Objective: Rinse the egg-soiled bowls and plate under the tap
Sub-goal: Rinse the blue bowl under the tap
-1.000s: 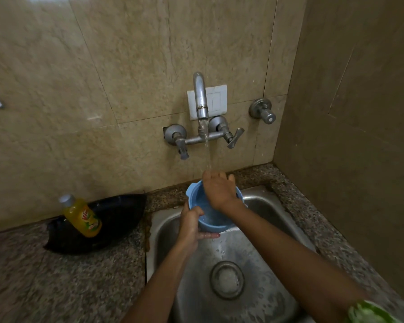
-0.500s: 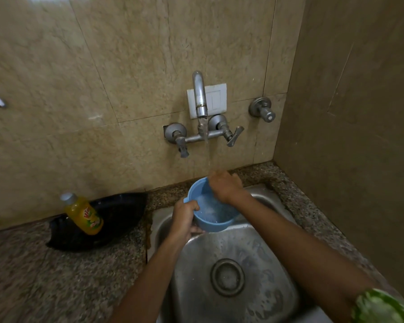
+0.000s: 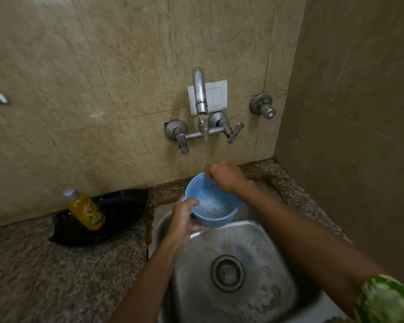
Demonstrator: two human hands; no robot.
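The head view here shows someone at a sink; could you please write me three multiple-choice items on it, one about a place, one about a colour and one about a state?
1. Where does the yellow bottle stand?
A. in the sink
B. on the counter left of the sink, against the black pan
C. on a wall shelf

2. What colour is the bowl being held?
A. blue
B. red
C. white

3. What is the state of the tap?
A. shut off and dry
B. running
C. taken off the wall

Answers:
1 B: the bottle sits on the granite counter against the black pan, left of the sink.
2 A: the bowl in the left hand is light blue.
3 B: a stream falls from the spout onto the right hand at the bowl's far rim.
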